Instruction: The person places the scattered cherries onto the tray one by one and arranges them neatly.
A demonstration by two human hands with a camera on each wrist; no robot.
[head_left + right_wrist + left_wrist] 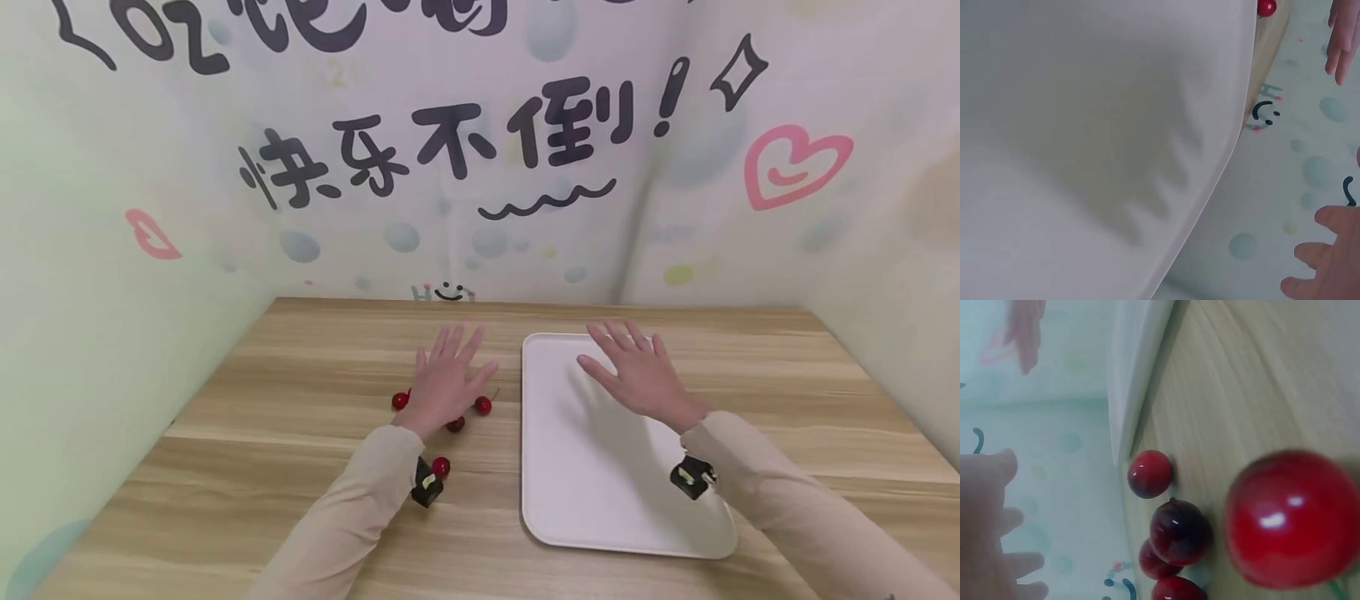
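My left hand (444, 383) is held over a group of red cherries on the wooden table, its fingers spread and nothing in its grasp. Cherries (483, 406) show around that hand, and the palm hides part of the group. One cherry (1291, 519) looms large in the left wrist view, with several smaller, darker ones (1180, 531) beyond it. Over the white tray (555, 500) my right hand (637, 375) hovers with fingers spread, holding nothing. Its shadow falls on the tray's bare surface in the right wrist view.
The wooden table (300, 367) runs back to a printed wall cloth (420, 250) with dark lettering. Black wrist cameras (427, 483) hang under both sleeves. The tray's raised rim (522, 433) stands just right of the cherries.
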